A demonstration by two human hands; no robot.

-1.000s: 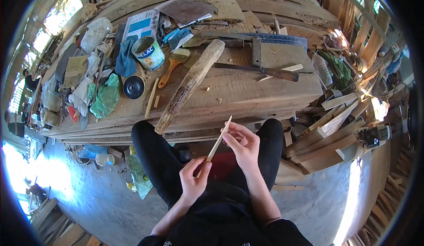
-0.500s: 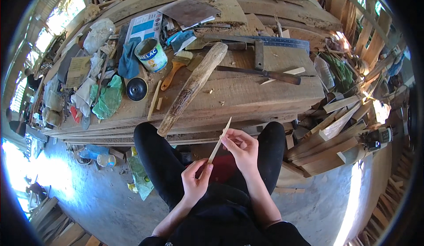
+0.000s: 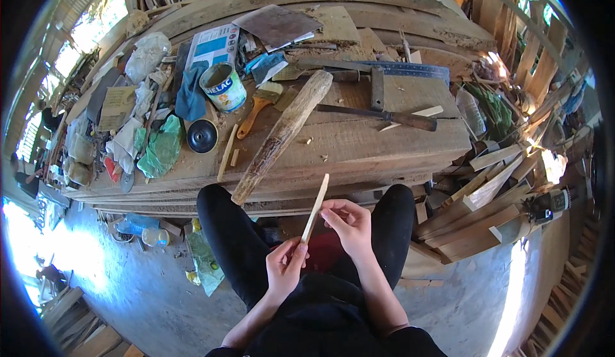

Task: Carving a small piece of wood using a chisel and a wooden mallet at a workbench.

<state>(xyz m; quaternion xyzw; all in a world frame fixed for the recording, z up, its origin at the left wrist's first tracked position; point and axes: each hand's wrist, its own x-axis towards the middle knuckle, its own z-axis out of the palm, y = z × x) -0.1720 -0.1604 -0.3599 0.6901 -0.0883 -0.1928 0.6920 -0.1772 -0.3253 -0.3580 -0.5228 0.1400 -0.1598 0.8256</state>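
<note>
A thin, pale wooden stick [image 3: 318, 203] points up and away above my lap. My left hand [image 3: 286, 268] is closed on its lower end, pinching it between thumb and fingers. Beside the middle of the stick is my right hand [image 3: 349, 229], its fingers loosely curled and the thumb apart from the index finger. The right fingertips are very close to the stick, with no grip on it visible. Beyond my hands, a long, rough piece of wood [image 3: 282, 136] lies slantwise on the workbench [image 3: 384, 142], its near end jutting over the edge.
On the bench lie a dark-handled file [image 3: 410, 121], a square [image 3: 377, 88], a paintbrush [image 3: 254, 117], a tin can [image 3: 224, 88] and a round black lid [image 3: 202, 136]. Plastic bags and scraps crowd the left. Stacked boards [image 3: 480, 222] and a power tool [image 3: 548, 204] are at right.
The stick has turned, showing a broader face and blunter tip. My right fingers have shifted from the stick to just beside it. My left hand keeps its hold.
</note>
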